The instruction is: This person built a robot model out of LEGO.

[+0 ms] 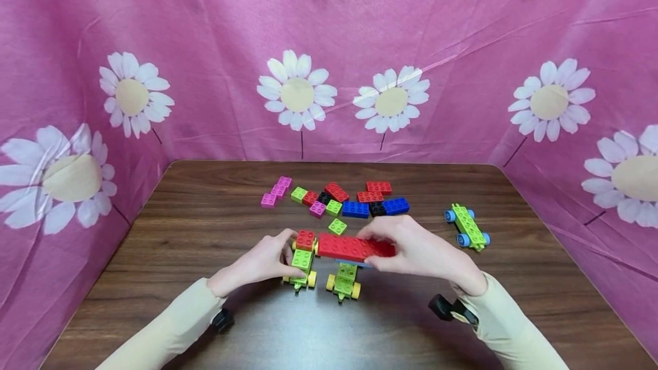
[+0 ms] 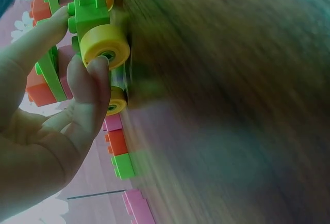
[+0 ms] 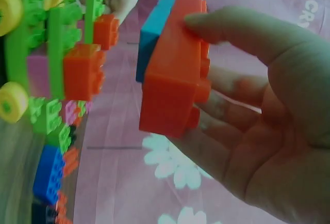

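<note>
My left hand (image 1: 263,258) holds a toy car (image 1: 301,258) by its side, with a lime green base, yellow wheels and a red brick on top at the far end. In the left wrist view, fingertips touch a yellow wheel (image 2: 103,42). My right hand (image 1: 413,248) grips a long red brick (image 1: 339,247), fingers on one side and thumb on the other. Under that brick sits a light blue brick (image 3: 153,38). Both are held above a second toy car (image 1: 343,286) with yellow wheels, whose far part they hide in the head view.
Loose bricks lie farther back: pink bricks (image 1: 277,189), red bricks (image 1: 336,191), blue bricks (image 1: 356,209) and a lime green brick (image 1: 337,226) closest to the hands. A lime green car base with blue wheels (image 1: 468,227) stands at the right on the wooden table (image 1: 216,210).
</note>
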Demonstrator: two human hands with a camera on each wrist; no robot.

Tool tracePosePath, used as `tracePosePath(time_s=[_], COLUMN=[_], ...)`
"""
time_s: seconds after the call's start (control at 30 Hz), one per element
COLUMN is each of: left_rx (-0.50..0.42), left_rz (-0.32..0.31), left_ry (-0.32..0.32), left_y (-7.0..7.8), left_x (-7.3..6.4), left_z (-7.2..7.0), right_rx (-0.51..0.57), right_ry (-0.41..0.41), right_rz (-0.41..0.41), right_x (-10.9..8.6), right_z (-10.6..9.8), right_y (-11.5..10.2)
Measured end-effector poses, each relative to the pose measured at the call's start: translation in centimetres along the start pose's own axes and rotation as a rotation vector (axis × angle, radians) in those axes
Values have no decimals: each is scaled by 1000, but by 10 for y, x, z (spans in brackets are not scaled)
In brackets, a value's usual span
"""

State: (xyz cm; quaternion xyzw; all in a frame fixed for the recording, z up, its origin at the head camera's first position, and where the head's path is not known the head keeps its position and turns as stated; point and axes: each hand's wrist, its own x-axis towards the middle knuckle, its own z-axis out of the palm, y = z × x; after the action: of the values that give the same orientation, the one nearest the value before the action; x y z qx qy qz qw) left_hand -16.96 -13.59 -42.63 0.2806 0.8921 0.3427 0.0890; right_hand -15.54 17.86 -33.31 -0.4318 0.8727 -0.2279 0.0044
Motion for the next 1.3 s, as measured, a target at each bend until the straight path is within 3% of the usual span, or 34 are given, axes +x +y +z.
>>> tracePosePath(time_s=[0.17,0.37,0.97,1.3], left_rx=[-18,-20,-12,2], left_rz=[-24,-23,-24,24], left_ry=[-6,-12,-11,-3], left_y=[0,0,-3,-3], left_x=[-2,-2,-6,-7], left_z=[-1,-3,-6,-8], right_rx=[15,-5,-52,-59], right_ry=[-9,-46,-64,-72], right_rz=[60,68,70,74], right_x=[27,45,54,55], right_z=[4,17,26,28], right_y=[-5,-4,-2,-2])
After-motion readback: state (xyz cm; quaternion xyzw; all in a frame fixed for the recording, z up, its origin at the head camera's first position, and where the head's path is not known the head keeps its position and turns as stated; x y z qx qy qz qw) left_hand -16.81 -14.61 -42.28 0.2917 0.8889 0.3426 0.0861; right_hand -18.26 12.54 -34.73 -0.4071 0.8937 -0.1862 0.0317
